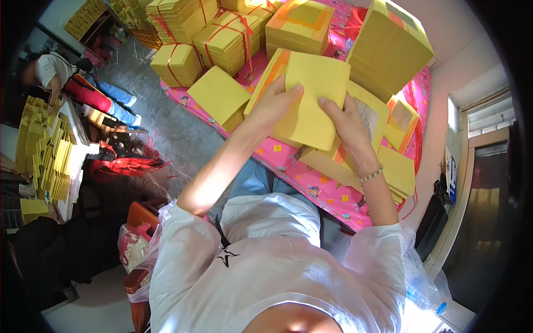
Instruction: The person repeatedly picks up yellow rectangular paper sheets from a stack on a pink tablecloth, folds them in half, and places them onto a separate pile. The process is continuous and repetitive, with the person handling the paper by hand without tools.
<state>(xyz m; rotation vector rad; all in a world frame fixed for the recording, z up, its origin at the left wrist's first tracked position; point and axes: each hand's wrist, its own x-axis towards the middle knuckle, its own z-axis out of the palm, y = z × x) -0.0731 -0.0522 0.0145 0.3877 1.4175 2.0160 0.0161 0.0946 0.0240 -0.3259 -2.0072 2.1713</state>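
Both of my hands hold a flat stack of yellow paper pieces, perhaps envelopes (317, 72), tilted up in front of me. My left hand (273, 106) grips its left side with the thumb lying across the front. At the right side, my right hand (348, 121) clasps the edge, thumb also on the front face; a bead bracelet circles that wrist. Fingers behind the stack are hidden. Just beneath and behind it sits a yellow carton with orange tape (272, 71). An opened carton (371, 115) lies under my right hand.
A pink patterned cover (288, 166) lies over the table. On it stand a yellow stack (219, 91), red-tied bundles (225, 44), a taped box (297, 30) and a large carton (388, 55). At left, another person (83, 83) stands by a table of yellow packets (53, 150); red strings (127, 164) hang nearby.
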